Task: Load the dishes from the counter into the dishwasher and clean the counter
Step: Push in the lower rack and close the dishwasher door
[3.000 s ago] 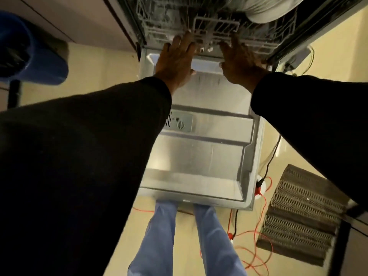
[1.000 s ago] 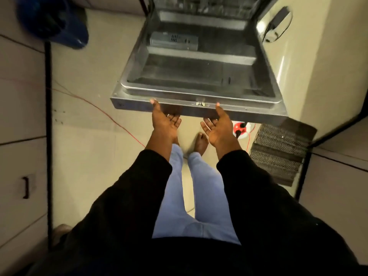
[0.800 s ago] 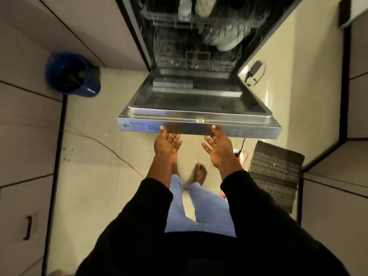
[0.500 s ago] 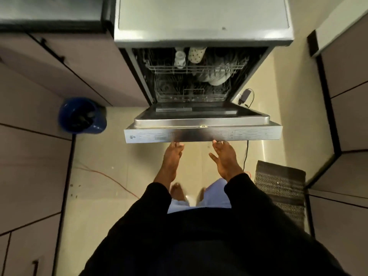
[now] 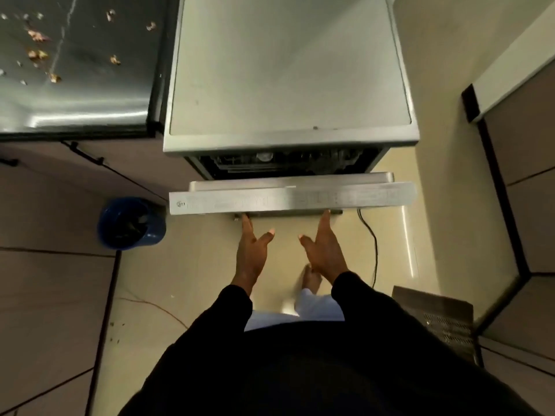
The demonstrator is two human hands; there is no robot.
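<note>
The dishwasher point(image 5: 288, 70) stands in front of me, seen from above, its steel door point(image 5: 292, 201) raised almost upright with only a narrow gap left at the top. Racks with dishes point(image 5: 265, 157) show dimly through that gap. My left hand point(image 5: 250, 250) and my right hand point(image 5: 324, 249) are flat and palm-up beneath the door's outer face, fingertips touching its underside near the handle. Both hands hold nothing. To the left, the dark counter point(image 5: 90, 94) carries scattered food crumbs point(image 5: 37, 54).
A blue bin point(image 5: 132, 223) sits on the floor left of the door. A black cable point(image 5: 371, 244) hangs at the right, with a ribbed mat point(image 5: 441, 319) beyond it. Cabinet fronts flank both sides. My foot point(image 5: 312, 277) is on the floor below my hands.
The racks were pushed in, then both hands went under the open door and lifted it from flat to nearly upright. My view rose, bringing the dishwasher top and counter into sight.
</note>
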